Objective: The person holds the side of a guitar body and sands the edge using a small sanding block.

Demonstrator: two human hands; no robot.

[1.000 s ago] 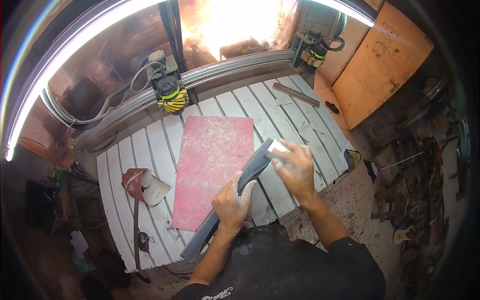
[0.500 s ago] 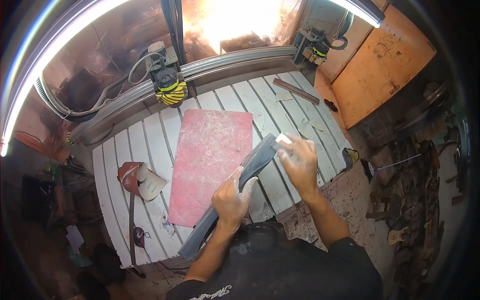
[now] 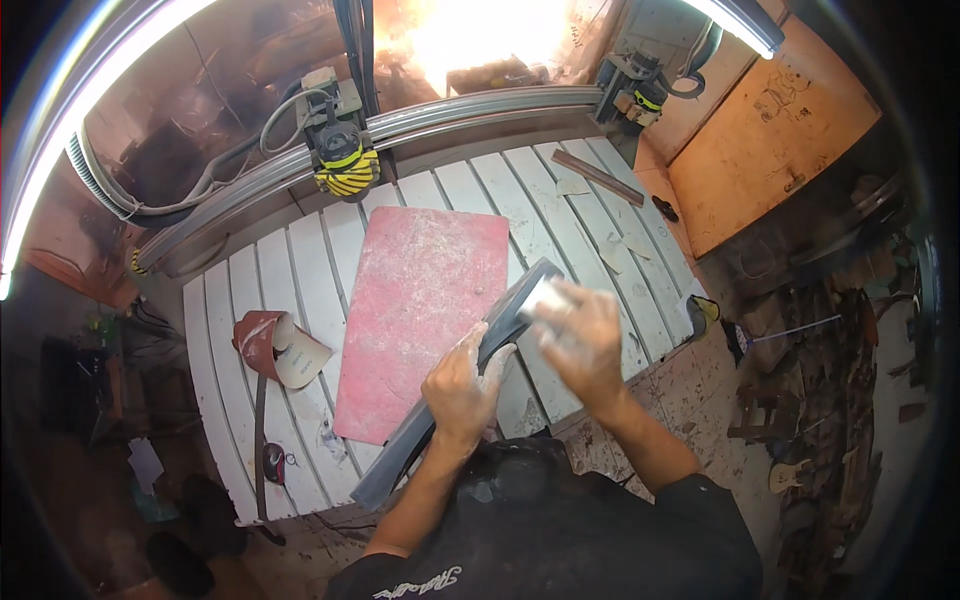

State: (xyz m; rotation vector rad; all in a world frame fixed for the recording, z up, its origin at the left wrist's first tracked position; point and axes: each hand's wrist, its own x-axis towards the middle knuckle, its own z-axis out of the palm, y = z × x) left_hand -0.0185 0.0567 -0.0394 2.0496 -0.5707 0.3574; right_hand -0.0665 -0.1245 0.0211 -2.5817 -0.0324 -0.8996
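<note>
A long, dark grey, shaped bar [image 3: 394, 466] slants from my lap side up and away to the right, over the edge of a dusty pink board [image 3: 420, 290]. My left hand [image 3: 462, 392] is wrapped round its middle, the thumb on the right side. Against the bar's far end, my right hand [image 3: 583, 340] pinches a small white pad [image 3: 543, 297]; its fingers are a little blurred. Pale dust coats both hands. I cannot make out what the bar is part of.
Both lie on a white slatted table [image 3: 300, 260]. At left are a curled reddish-brown sandpaper sheet [image 3: 262, 345], a dark strip [image 3: 261, 430] and a tape measure [image 3: 273, 463]. A brown wooden strip [image 3: 598, 178] lies far right. Behind runs a metal rail [image 3: 470, 108] carrying a yellow-black machine head [image 3: 346, 170].
My right hand and the white pad have slid down the bar, toward me and slightly left. My left hand keeps its hold; the whole view has shifted a little.
</note>
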